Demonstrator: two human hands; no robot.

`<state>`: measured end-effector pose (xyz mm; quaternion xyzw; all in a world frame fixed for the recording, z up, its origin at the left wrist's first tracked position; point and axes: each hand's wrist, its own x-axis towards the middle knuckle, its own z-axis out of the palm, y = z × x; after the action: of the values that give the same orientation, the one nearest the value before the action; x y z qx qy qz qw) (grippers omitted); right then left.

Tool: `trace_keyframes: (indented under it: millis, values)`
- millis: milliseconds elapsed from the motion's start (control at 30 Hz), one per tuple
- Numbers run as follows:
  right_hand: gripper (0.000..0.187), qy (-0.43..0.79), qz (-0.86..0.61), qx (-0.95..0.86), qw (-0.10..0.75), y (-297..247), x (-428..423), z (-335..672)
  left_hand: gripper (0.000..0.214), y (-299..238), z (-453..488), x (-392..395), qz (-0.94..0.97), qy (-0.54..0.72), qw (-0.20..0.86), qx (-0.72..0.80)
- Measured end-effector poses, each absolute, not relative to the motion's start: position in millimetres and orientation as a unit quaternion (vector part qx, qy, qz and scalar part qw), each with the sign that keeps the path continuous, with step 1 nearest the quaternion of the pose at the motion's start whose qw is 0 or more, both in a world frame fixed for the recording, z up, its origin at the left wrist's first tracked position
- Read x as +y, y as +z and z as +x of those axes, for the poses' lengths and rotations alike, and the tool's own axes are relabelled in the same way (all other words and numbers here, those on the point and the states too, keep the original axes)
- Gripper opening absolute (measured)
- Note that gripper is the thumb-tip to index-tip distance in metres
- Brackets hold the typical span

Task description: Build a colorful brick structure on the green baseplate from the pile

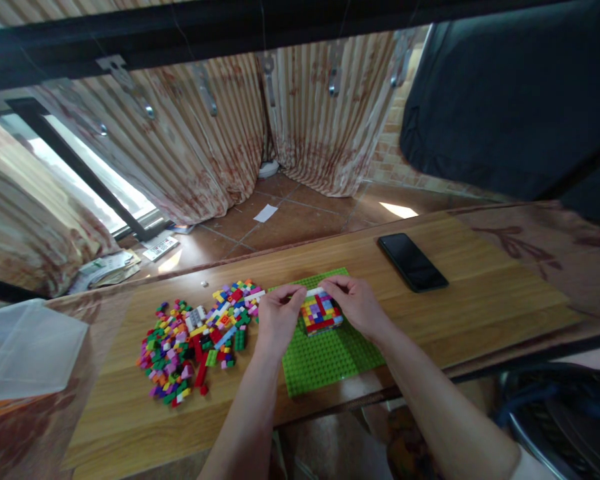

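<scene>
My left hand (280,319) and my right hand (356,305) are closed in pinches at the two ends of a long white brick (314,291). This white brick lies along the far edge of a small block of multicoloured toy bricks (321,312); whether it is pressed down, I cannot tell. Red, yellow, orange, blue and purple pieces make up the block's top. Beneath it is a green studded baseplate (313,367). Left of my left hand lies a loose pile of mixed bricks (173,353), including red, green, white and pink ones.
A black phone (413,263) lies on the wooden table (490,293) to the right. A translucent plastic bin (35,347) stands at the far left. Beyond the table are striped curtains (320,127), a tiled floor (290,217) and papers (105,270). A dark bar (190,30) crosses the top.
</scene>
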<state>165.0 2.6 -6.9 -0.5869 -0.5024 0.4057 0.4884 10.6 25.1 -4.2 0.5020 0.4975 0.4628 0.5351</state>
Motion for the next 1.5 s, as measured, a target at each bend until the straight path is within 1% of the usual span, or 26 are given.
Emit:
trace_keyframes:
  millis: [133, 300, 633, 833, 1000, 1167, 1267, 1500]
  values:
    - [0.034, 0.424, -0.584, -0.488, 0.492, -6.9, 1.1, 161.0, 0.016, -5.4, 10.0, 25.9, 0.522, 0.454, 0.523, 0.497]
    - [0.03, 0.431, -0.592, -0.439, 0.52, -9.7, 3.1, 155.6, 0.018, -5.8, 9.7, 25.6, 0.534, 0.448, 0.519, 0.494]
    - [0.032, 0.444, -0.591, -0.403, 0.54, -12.0, 3.4, 151.0, 0.02, -7.5, 12.5, 24.2, 0.512, 0.451, 0.531, 0.502]
    - [0.033, 0.454, -0.595, -0.391, 0.535, -13.5, 0.2, 152.6, 0.018, -5.7, 14.8, 19.6, 0.533, 0.459, 0.491, 0.513]
    - [0.036, 0.439, -0.625, -0.38, 0.522, -19.6, -1.0, 153.8, 0.026, -0.3, 12.9, 11.8, 0.583, 0.428, 0.449, 0.525]
    - [0.043, 0.381, -0.659, -0.399, 0.511, -26.2, -2.6, 147.7, 0.024, -1.0, 10.8, 8.8, 0.608, 0.411, 0.445, 0.514]
    - [0.045, 0.354, -0.673, -0.389, 0.519, -29.7, -0.7, 141.9, 0.026, -2.0, 12.7, 9.1, 0.616, 0.403, 0.421, 0.529]
    - [0.045, 0.344, -0.655, -0.392, 0.546, -30.5, 4.4, 139.7, 0.024, -0.9, 7.9, 12.9, 0.608, 0.406, 0.392, 0.558]
